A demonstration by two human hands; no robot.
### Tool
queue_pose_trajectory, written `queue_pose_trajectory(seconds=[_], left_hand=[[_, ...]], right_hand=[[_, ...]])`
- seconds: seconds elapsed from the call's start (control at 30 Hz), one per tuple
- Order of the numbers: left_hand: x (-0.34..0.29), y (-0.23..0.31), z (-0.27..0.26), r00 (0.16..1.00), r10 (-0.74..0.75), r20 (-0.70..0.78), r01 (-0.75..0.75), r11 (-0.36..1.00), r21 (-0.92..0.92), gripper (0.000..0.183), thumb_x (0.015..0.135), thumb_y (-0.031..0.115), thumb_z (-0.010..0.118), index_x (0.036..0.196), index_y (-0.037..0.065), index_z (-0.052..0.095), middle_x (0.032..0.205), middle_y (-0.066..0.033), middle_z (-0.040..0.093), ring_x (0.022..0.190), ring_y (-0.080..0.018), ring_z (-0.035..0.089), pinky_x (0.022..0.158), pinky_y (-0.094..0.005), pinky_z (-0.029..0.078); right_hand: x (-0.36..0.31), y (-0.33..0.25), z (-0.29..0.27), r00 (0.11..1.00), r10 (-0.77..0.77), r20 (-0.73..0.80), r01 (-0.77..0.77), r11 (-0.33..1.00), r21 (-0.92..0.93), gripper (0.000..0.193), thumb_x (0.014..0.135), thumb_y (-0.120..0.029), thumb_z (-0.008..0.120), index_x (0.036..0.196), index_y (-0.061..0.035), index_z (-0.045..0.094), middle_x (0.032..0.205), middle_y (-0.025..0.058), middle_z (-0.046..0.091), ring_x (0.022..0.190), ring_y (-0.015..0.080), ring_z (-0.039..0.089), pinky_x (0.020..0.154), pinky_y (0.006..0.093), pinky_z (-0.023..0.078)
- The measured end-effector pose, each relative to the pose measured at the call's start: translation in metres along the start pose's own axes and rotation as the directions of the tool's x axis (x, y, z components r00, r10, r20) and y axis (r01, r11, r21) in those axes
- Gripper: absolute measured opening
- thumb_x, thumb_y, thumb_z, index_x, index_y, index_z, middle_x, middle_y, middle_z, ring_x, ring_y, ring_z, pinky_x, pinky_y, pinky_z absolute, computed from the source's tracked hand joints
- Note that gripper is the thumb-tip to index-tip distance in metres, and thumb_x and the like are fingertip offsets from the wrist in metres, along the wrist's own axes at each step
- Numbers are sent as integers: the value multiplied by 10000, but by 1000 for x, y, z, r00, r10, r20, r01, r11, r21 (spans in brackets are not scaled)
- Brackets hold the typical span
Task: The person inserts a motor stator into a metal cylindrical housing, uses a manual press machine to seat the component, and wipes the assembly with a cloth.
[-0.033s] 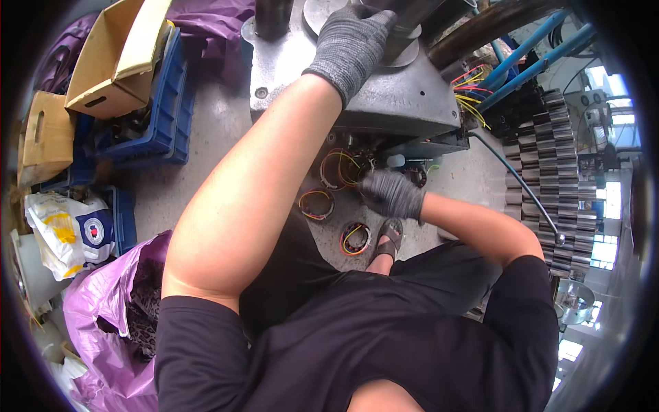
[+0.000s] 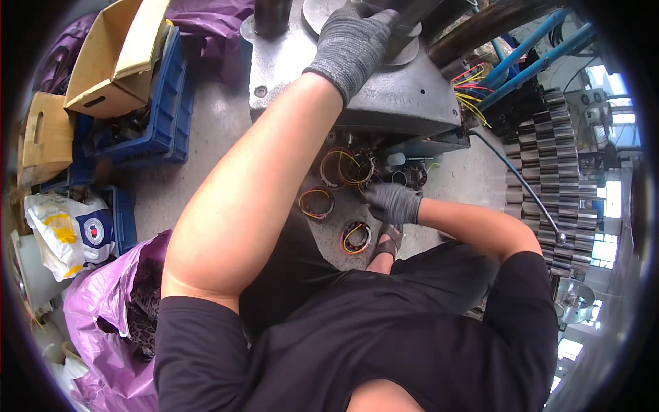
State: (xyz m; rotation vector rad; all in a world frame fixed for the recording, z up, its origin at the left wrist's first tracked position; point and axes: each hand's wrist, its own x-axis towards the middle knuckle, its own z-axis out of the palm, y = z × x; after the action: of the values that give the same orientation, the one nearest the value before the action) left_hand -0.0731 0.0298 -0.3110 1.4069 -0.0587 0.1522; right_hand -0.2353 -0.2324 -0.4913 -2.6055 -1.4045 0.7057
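Observation:
My left hand (image 2: 353,51), in a grey knit glove, reaches up to the round metal plate (image 2: 405,53) on top of the grey machine block (image 2: 288,69). Its fingers are curled beside a dark cylinder, and what they grip is hidden at the picture's upper edge. Lower down, my right hand (image 2: 396,203), gloved alike, hovers above the floor near my sandalled foot (image 2: 389,242). Its fingers are closed; whether something small is in them I cannot make out. Around it lie wound motor stators with coloured leads: one to the left (image 2: 316,204), one nearer me (image 2: 356,237), others under the block.
Blue crates (image 2: 180,103) with cardboard boxes (image 2: 103,96) stand at the left, above a white printed sack (image 2: 65,226) and a purple bag (image 2: 96,302). At the right, stacked metal cores (image 2: 549,185) rise behind a ball-ended lever (image 2: 560,239). Blue bars (image 2: 528,44) cross the upper right.
My right hand has shifted slightly toward me and shows less blur, uncovering more of a stator behind it. The left hand stays at the machine.

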Motion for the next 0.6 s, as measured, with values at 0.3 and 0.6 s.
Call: queue_pose_trajectory(seconds=[0.3, 0.6], left_hand=[[-40, 35, -7, 990, -22, 137, 20, 1000, 16, 345, 999, 307, 667, 1103, -20, 694, 952, -115, 722, 874, -191, 646, 834, -328, 507], [-40, 35, 4, 980, 11, 197, -53, 977, 208, 414, 992, 354, 633, 1141, -29, 680, 980, -217, 729, 990, -340, 694, 901, -413, 513]], right_hand=[[35, 73, 106, 917, 397, -42, -399, 913, -84, 515, 841, -112, 607, 1345, -13, 562, 1330, 283, 575, 1075, 428, 662, 838, 498, 568], [68, 116, 183, 846, 491, -206, -443, 864, 238, 528, 841, -167, 611, 1364, -97, 597, 1291, 256, 642, 1160, 409, 642, 943, 501, 537]])
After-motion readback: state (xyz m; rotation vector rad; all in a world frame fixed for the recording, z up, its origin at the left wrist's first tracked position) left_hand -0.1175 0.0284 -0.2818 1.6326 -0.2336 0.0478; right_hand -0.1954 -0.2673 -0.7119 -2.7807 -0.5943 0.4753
